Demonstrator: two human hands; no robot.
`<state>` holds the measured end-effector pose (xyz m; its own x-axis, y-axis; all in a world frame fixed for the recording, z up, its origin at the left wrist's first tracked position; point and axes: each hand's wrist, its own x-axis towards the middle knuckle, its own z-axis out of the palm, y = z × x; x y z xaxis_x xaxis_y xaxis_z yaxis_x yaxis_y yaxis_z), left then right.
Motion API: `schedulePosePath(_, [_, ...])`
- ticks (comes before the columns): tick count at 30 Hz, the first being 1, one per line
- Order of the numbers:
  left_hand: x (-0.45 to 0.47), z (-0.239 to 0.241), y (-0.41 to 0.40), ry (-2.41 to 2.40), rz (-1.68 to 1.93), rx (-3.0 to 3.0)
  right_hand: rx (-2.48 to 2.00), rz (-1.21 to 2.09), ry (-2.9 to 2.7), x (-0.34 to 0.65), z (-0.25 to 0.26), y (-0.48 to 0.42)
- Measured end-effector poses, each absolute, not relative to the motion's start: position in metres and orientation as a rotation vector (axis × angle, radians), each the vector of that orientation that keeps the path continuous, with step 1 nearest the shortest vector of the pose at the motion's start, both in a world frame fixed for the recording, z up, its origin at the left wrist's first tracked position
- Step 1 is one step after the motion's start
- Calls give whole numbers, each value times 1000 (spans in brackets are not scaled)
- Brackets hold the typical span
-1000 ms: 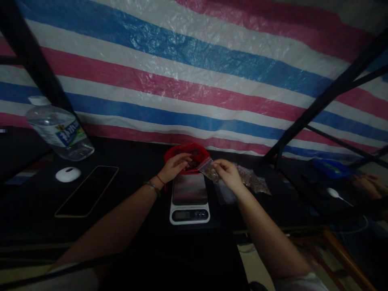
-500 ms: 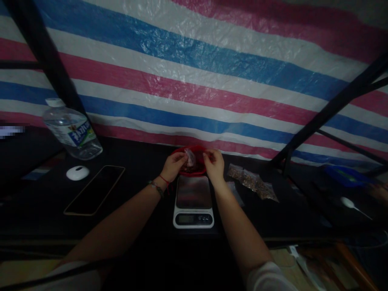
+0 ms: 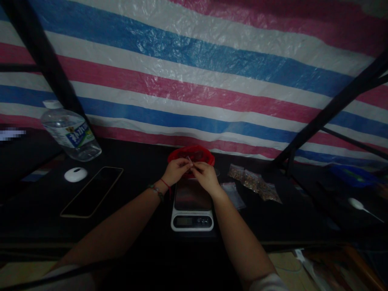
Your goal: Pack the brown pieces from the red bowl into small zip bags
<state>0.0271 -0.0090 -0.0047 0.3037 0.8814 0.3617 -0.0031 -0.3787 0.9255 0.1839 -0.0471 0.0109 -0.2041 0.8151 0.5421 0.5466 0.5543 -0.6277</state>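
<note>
The left hand (image 3: 176, 170) and the right hand (image 3: 205, 176) were together, fingertip to fingertip, and both pinched a small clear bag (image 3: 189, 160), of which only the top corner showed between the fingers. The bag was held just above the far end of a white kitchen scale (image 3: 192, 206) and right in front of a red bowl (image 3: 190, 154), which stood behind the scale on the dark table (image 3: 136, 169). To the right of the scale lay an empty clear bag (image 3: 233, 192), and further right a row of filled bags (image 3: 254, 182). To the left, well apart from the hands, lay a phone (image 3: 92, 191), a white mouse (image 3: 75, 174) and a water bottle (image 3: 70, 132). A striped tarp (image 3: 194, 72) hung behind the table.
</note>
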Motion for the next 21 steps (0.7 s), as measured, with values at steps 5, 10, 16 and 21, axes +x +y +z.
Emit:
schedulePosePath(5, [27,-6,-8,766,1190,1700,-1149,438,-1861,185,14,-49])
schedulePosePath(10, [28,-1,-13,772,1195,1855,-1323,194,-1829,182,12,-52])
schedulePosePath(16, [33,3,-19,1143,1240,2077,-1484,-67,-1869,169,14,-59])
schedulePosePath(21, [32,4,-21,1243,1206,2146,-1529,-154,-1784,173,15,-58])
